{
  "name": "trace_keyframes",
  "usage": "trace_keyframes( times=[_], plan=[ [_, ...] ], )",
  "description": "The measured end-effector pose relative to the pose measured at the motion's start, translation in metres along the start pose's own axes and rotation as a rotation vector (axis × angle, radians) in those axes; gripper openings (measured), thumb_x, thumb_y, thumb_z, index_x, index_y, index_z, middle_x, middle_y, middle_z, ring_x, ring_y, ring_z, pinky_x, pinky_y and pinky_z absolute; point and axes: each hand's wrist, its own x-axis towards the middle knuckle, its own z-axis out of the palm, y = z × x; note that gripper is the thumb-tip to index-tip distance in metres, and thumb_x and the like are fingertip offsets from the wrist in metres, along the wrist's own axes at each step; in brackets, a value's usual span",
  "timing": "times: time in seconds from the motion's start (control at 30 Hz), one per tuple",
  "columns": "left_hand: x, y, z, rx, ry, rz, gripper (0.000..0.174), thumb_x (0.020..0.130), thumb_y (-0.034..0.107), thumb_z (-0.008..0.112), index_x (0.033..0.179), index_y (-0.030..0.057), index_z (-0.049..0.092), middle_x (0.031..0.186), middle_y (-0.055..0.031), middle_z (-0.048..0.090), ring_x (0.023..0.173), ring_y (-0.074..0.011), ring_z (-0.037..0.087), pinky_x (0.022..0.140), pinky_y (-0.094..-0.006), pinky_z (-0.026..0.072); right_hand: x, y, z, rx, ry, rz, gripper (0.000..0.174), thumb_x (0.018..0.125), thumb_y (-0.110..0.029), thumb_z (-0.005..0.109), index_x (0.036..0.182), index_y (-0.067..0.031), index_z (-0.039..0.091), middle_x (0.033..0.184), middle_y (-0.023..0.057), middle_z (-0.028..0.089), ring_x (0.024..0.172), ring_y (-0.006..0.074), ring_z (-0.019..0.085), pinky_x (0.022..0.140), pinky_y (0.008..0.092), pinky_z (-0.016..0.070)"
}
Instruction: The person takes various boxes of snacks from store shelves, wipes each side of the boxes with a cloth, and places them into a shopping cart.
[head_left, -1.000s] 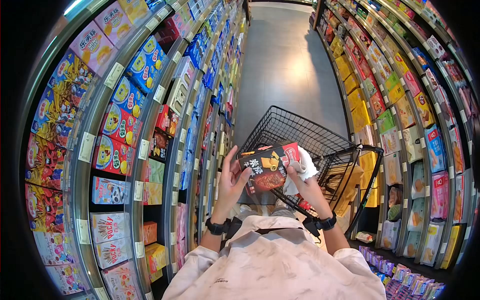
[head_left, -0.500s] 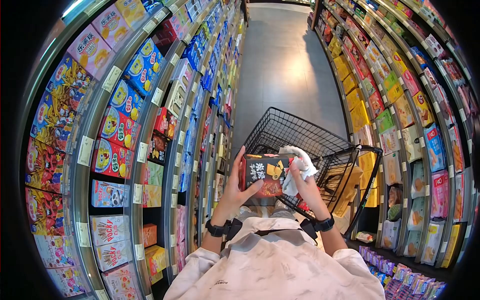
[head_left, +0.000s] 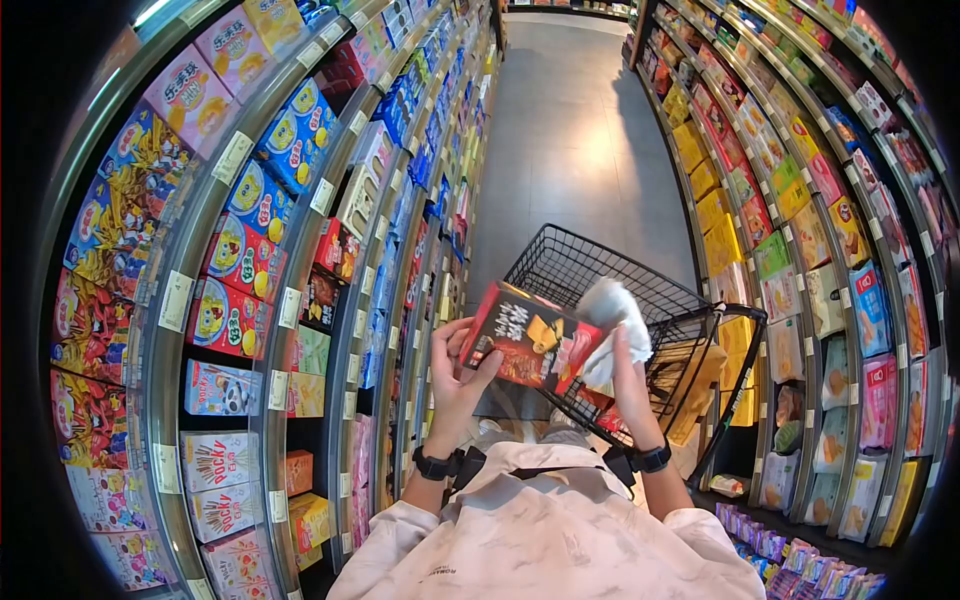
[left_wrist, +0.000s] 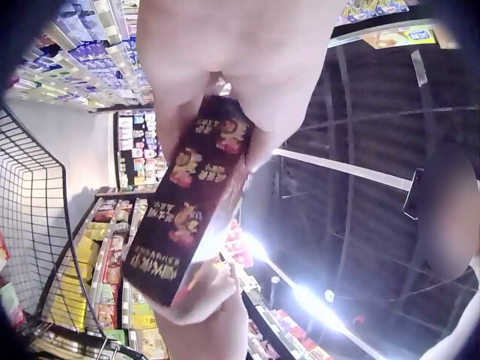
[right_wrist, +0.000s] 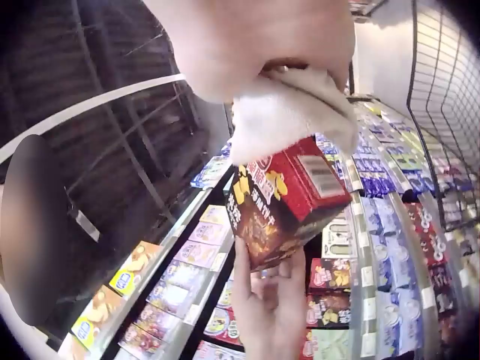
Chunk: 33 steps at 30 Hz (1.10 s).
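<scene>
The left hand grips a black and red box by its left end, thumb across the front and fingers behind. In the left wrist view the dark side of the box shows between thumb and fingers. The right hand holds a crumpled white cloth or tissue beside the box's right end. In the right wrist view the white cloth hangs from the right hand, against or just in front of the box's red end; contact is unclear.
A black wire cart stands in front of the person, with a brown paper-like item in or beside it. Shelves of boxed snacks line the left, and more packets fill the right shelves. Grey floor runs ahead.
The box has tilted, its right end lower, and its front faces up more plainly. The right hand and cloth have moved right and a little up, off the box's front.
</scene>
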Motion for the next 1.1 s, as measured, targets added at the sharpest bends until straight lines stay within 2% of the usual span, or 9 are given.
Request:
trace_keyframes(
  times=[0.07, 0.17, 0.3, 0.4, 0.47, 0.8, 0.9, 1.03, 1.1],
  plan=[
    [0.002, -0.001, -0.006, 0.051, -0.085, 0.016, 0.066, 0.090, 0.006, 0.077, 0.144, 0.0040, 0.039, 0.124, -0.0088, 0.063, 0.113, -0.0132, 0.062, 0.098, -0.0292, 0.0500, 0.000, 0.002, 0.000, -0.211, -0.234, -0.067, 0.046, 0.107, -0.030, 0.054, 0.145, -0.0034, 0.048, 0.132, 0.0058, 0.060, 0.121, 0.0129, 0.054, 0.103, 0.0280, 0.0433],
    [0.007, 0.000, -0.005, 0.143, -0.193, 0.032, 0.072, 0.092, 0.001, 0.072, 0.152, 0.0046, 0.032, 0.128, -0.0115, 0.063, 0.112, -0.0127, 0.063, 0.096, -0.0277, 0.0515, 0.000, 0.011, 0.008, -0.179, -0.455, -0.197, 0.050, 0.102, -0.014, 0.062, 0.147, -0.0052, 0.043, 0.127, 0.0039, 0.061, 0.116, 0.0117, 0.054, 0.099, 0.0271, 0.0439],
    [0.006, -0.011, 0.015, 0.068, -0.127, -0.060, 0.084, 0.095, 0.005, 0.071, 0.159, 0.0077, 0.017, 0.135, -0.0152, 0.060, 0.116, -0.0177, 0.063, 0.100, -0.0316, 0.0509, -0.011, 0.008, 0.022, -0.230, -0.565, -0.136, 0.051, 0.099, -0.011, 0.066, 0.145, -0.0054, 0.043, 0.123, 0.0029, 0.062, 0.112, 0.0103, 0.056, 0.096, 0.0270, 0.0463],
    [0.000, -0.019, 0.023, 0.264, -0.245, 0.097, 0.092, 0.092, 0.007, 0.074, 0.162, 0.0081, 0.013, 0.139, -0.0112, 0.055, 0.117, -0.0173, 0.061, 0.101, -0.0320, 0.0490, -0.007, 0.008, 0.027, -0.126, -0.319, -0.213, 0.052, 0.095, -0.008, 0.071, 0.140, -0.0032, 0.047, 0.120, 0.0031, 0.063, 0.110, 0.0108, 0.058, 0.096, 0.0289, 0.0482],
    [-0.001, -0.018, 0.025, 0.233, -0.342, -0.023, 0.100, 0.090, 0.008, 0.077, 0.163, 0.0088, 0.008, 0.139, -0.0114, 0.057, 0.119, -0.0190, 0.060, 0.104, -0.0351, 0.0470, -0.001, 0.010, 0.021, -0.136, -0.301, -0.231, 0.053, 0.093, -0.008, 0.072, 0.140, -0.0026, 0.048, 0.123, 0.0040, 0.063, 0.111, 0.0118, 0.058, 0.098, 0.0296, 0.0474],
    [0.012, -0.007, 0.014, 0.395, -0.483, 0.014, 0.107, 0.085, 0.009, 0.082, 0.164, 0.0099, 0.010, 0.133, -0.0136, 0.062, 0.114, -0.0202, 0.065, 0.101, -0.0360, 0.0502, -0.005, -0.012, 0.030, -0.123, -0.168, -0.368, 0.066, 0.084, -0.012, 0.083, 0.138, -0.0013, 0.048, 0.137, 0.0112, 0.060, 0.125, 0.0189, 0.057, 0.107, 0.0341, 0.0441],
    [0.009, -0.011, 0.012, 0.352, -0.404, -0.031, 0.112, 0.079, 0.008, 0.087, 0.163, 0.0103, 0.012, 0.127, -0.0125, 0.064, 0.108, -0.0195, 0.067, 0.097, -0.0352, 0.0529, -0.004, -0.017, 0.033, -0.192, -0.186, -0.415, 0.060, 0.089, -0.013, 0.078, 0.139, -0.0021, 0.048, 0.139, 0.0116, 0.059, 0.124, 0.0185, 0.057, 0.106, 0.0337, 0.0448],
    [0.004, -0.009, 0.011, 0.465, -0.386, -0.117, 0.112, 0.075, 0.007, 0.089, 0.161, 0.0083, 0.018, 0.120, -0.0120, 0.065, 0.107, -0.0193, 0.067, 0.097, -0.0339, 0.0533, -0.002, -0.012, 0.036, 0.349, 0.050, -0.142, 0.047, 0.103, -0.020, 0.062, 0.144, -0.0055, 0.044, 0.128, 0.0031, 0.061, 0.112, 0.0109, 0.059, 0.093, 0.0279, 0.0493],
    [0.002, -0.022, 0.009, 0.344, -0.282, -0.020, 0.105, 0.074, 0.016, 0.092, 0.156, 0.0059, 0.027, 0.119, -0.0130, 0.063, 0.105, -0.0196, 0.066, 0.092, -0.0325, 0.0553, -0.002, -0.012, 0.037, 0.296, 0.054, -0.149, 0.049, 0.103, -0.022, 0.063, 0.145, -0.0049, 0.044, 0.128, 0.0037, 0.061, 0.111, 0.0113, 0.059, 0.093, 0.0279, 0.0492]
  ],
)
